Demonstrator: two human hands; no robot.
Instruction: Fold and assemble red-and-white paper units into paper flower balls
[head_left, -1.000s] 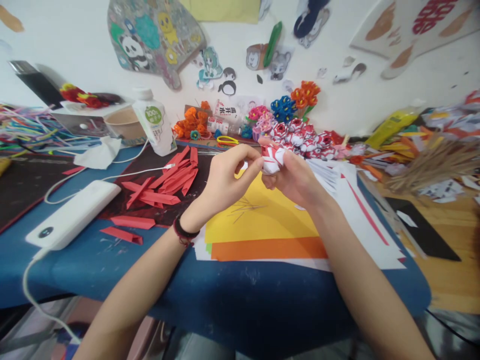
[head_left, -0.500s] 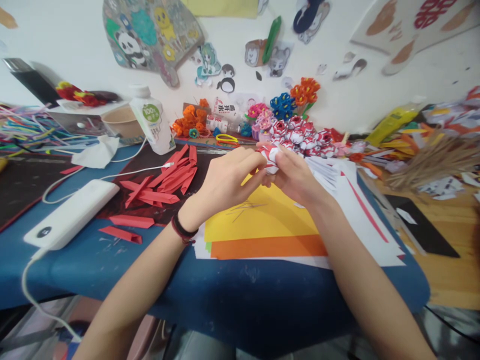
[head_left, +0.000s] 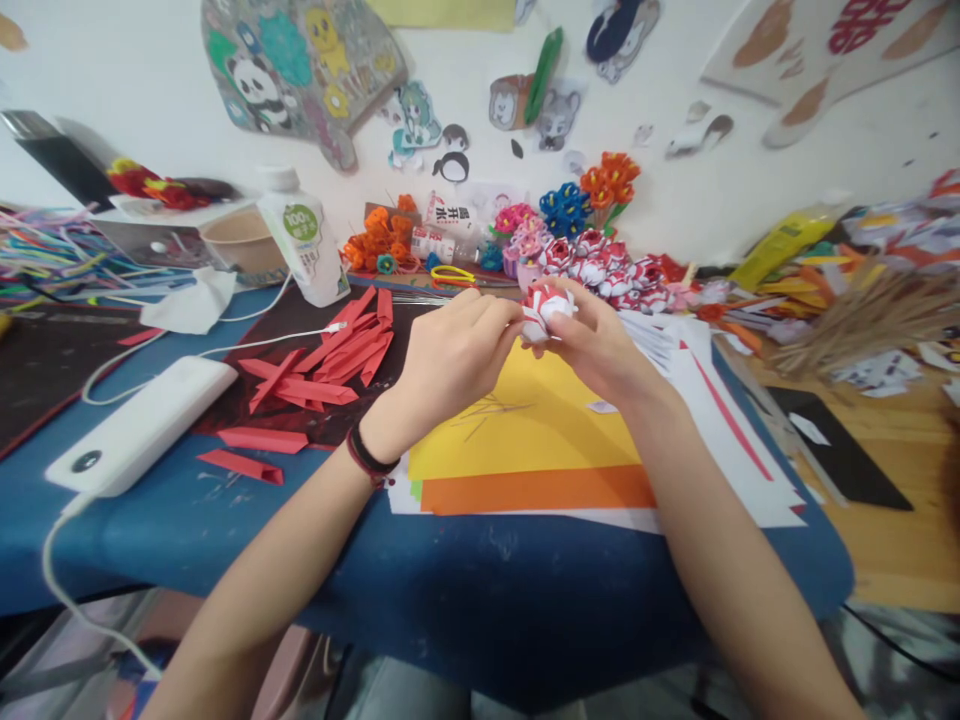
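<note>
Between my two hands, above the yellow paper (head_left: 547,420), is a red and white paper flower (head_left: 551,305). My right hand (head_left: 592,340) cups it from the right, thumb against its white side. On the left edge of the flower, the fingers of my left hand (head_left: 461,345) pinch a petal. Several finished flowers (head_left: 607,268) of the same red and white paper are bunched just behind my right hand. Thin wires or sticks (head_left: 491,408) lie on the yellow sheet below my left hand. Folded red paper strips (head_left: 337,360) are heaped left of it.
An orange sheet (head_left: 536,490) and white sheets (head_left: 720,430) lie under and beside the yellow paper. A white power bank (head_left: 142,425) with cables sits at left, near a white bottle (head_left: 304,240). Brown sticks (head_left: 877,310) and a black board (head_left: 840,445) are at right.
The paper flower has turned in my hands and more of it shows. My left fingers have shifted slightly left and now pinch its left edge; my right hand still holds it.
</note>
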